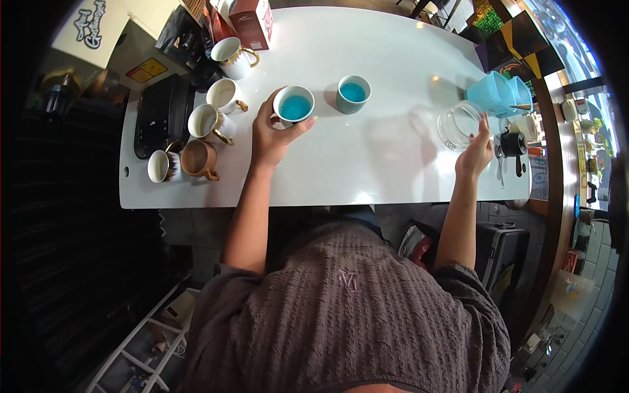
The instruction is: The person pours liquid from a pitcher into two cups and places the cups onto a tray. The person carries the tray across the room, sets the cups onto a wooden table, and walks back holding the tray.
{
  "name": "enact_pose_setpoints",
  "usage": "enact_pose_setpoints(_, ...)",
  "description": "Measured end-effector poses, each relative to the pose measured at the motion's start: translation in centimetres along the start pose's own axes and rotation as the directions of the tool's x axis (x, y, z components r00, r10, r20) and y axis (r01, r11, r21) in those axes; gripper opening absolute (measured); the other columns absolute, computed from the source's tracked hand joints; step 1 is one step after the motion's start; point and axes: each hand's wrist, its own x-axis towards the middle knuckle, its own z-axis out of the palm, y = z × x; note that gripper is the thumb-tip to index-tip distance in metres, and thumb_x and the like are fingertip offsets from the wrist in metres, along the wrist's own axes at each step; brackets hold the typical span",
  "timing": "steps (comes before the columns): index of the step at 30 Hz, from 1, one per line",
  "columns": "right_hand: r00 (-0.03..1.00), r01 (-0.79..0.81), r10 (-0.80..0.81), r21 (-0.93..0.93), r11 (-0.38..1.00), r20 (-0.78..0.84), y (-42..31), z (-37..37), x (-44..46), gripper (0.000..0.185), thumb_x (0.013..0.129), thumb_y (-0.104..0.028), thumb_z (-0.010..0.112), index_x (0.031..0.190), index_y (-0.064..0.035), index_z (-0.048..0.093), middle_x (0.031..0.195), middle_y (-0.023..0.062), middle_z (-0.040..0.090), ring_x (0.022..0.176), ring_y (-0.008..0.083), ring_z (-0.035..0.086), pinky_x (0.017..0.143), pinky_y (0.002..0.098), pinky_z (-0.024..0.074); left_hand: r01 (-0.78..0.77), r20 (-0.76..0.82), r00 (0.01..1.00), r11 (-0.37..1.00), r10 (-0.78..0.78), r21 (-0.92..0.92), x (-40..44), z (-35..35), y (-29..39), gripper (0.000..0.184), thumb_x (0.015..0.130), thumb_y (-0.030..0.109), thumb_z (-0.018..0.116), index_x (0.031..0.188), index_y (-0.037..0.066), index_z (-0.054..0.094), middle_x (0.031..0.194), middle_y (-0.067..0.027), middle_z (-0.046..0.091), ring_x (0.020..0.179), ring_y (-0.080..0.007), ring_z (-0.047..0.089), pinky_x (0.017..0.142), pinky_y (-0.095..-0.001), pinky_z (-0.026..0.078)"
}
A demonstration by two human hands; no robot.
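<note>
Your left hand (268, 139) is wrapped round a smooth, handleless cup (295, 92) of blue liquid (295, 108). Your right hand (477, 152) is at a round, clear glass jug (452, 131), fingers raised; its grip cannot be told. A second cup (347, 107), also handleless, stands upright between. Glossy white table (386, 180) stretches from it to the jug. Five mugs (237, 68) crowd your left; the straight near edge passes beneath both forearms.

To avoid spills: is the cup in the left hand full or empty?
Partly full: blue liquid shows inside the cup, below its rim.
</note>
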Motion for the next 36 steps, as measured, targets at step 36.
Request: enact_pose_setpoints(36, 0.974, -0.111, 0.088, -0.101, 0.989, -0.209, 8.4, -10.3, 2.5, 0.084, 0.097, -0.058, 0.048, 0.145, 0.0104, 0.037, 0.151, 0.0242, 0.04, 0.138, 0.0307, 0.04, 0.113, 0.0338, 0.0304, 0.137, -0.001, 0.991, 0.988, -0.137, -0.077, 4.3, 2.7, -4.8, 0.075, 0.08, 0.006, 0.08, 0.142, -0.004, 0.039, 0.126, -0.0105, 0.057, 0.113, -0.0175, 0.058, 0.097, -0.0309, 0.048)
